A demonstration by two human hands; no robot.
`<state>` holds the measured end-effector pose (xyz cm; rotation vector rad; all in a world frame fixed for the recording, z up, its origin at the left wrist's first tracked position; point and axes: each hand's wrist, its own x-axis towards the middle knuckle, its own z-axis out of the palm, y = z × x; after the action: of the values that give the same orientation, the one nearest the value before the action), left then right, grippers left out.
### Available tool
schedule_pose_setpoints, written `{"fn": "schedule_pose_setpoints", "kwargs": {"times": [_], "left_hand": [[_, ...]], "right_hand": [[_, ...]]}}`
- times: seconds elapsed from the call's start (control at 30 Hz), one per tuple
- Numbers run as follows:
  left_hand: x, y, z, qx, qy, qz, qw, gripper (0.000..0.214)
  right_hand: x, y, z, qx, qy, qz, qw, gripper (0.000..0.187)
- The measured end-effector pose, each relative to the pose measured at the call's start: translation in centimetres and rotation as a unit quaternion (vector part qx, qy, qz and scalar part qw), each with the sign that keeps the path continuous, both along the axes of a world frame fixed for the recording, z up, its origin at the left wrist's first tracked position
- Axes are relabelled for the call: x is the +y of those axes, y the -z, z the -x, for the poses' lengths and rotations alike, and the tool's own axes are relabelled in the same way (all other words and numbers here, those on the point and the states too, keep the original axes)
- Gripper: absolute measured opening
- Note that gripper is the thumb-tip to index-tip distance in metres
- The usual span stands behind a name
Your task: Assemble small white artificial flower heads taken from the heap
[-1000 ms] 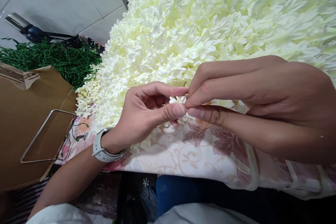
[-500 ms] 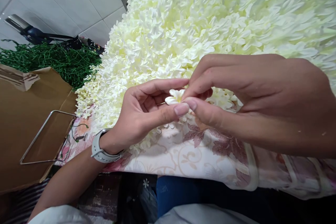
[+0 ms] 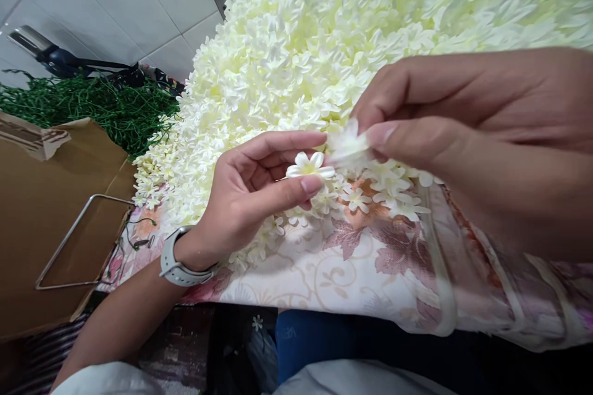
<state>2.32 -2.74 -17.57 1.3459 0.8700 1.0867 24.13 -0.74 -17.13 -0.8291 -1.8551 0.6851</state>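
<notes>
Flower (image 3: 309, 165), small and cream-white with a yellowish centre, sits pinched between the thumb and forefinger of the left hand (image 3: 250, 191), palm turned up, wrist bent back, a grey watch (image 3: 178, 262) strapped on it. Just to its right, the right hand (image 3: 467, 129) comes in big from the side, thumb and forefinger nipping a second petal piece (image 3: 346, 145) that looks blurred, so can't say much about its shape. The two pieces are near each other but apart. Both hands hover over a floral tablecloth (image 3: 324, 271), with loose blossoms scattered under them. Behind is a huge heap of cream flowers (image 3: 347, 31), taking up most of the table. Off to the left: a cardboard box (image 3: 41, 216) with a wire frame (image 3: 78, 241) lying on it, and a tangle of green stems (image 3: 92, 108) by the tiled wall.
</notes>
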Motion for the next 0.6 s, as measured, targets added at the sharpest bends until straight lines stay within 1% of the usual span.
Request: {"fn": "schedule_pose_setpoints", "kwargs": {"times": [0.07, 0.17, 0.23, 0.3, 0.37, 0.4, 0.43, 0.47, 0.53, 0.6], "left_hand": [[0.1, 0.0, -0.1, 0.000, -0.016, 0.003, 1.000, 0.026], [0.1, -0.1, -0.2, 0.006, -0.031, 0.006, 0.999, 0.022], [0.1, -0.2, -0.3, 0.010, -0.034, 0.008, 0.999, 0.021], [0.1, -0.3, -0.3, 0.016, -0.033, 0.009, 0.999, 0.020], [0.0, -0.4, -0.3, 0.024, -0.028, 0.009, 0.999, 0.020], [0.0, -0.4, -0.2, 0.030, -0.028, 0.008, 0.999, 0.020], [0.0, -0.3, -0.1, 0.036, -0.030, 0.007, 0.999, 0.021], [0.0, -0.3, 0.0, 0.041, -0.030, 0.005, 0.999, 0.021], [0.0, -0.2, 0.1, 0.046, -0.028, 0.003, 0.999, 0.023], [0.0, -0.2, 0.0, 0.039, -0.024, 0.006, 0.999, 0.024]], "right_hand": [[0.0, -0.1, -0.1, -0.006, 0.045, -0.031, 0.998, 0.024], [0.6, -0.1, -0.2, -0.023, 0.096, -0.092, 0.991, 0.017], [1.1, -0.1, -0.3, -0.078, 0.131, -0.120, 0.981, 0.010], [1.5, 0.0, -0.3, -0.161, 0.138, -0.147, 0.966, 0.007], [1.6, 0.0, -0.3, -0.199, 0.103, -0.189, 0.956, 0.009], [1.5, 0.0, -0.3, -0.199, 0.074, -0.207, 0.955, 0.009], [1.3, 0.0, -0.2, -0.177, 0.049, -0.225, 0.957, 0.010], [1.1, 0.1, -0.1, -0.170, 0.028, -0.227, 0.958, 0.010], [0.8, 0.3, 0.0, -0.145, -0.011, -0.247, 0.958, 0.017], [0.7, 0.5, -0.1, -0.148, -0.043, -0.256, 0.954, 0.019]]}}
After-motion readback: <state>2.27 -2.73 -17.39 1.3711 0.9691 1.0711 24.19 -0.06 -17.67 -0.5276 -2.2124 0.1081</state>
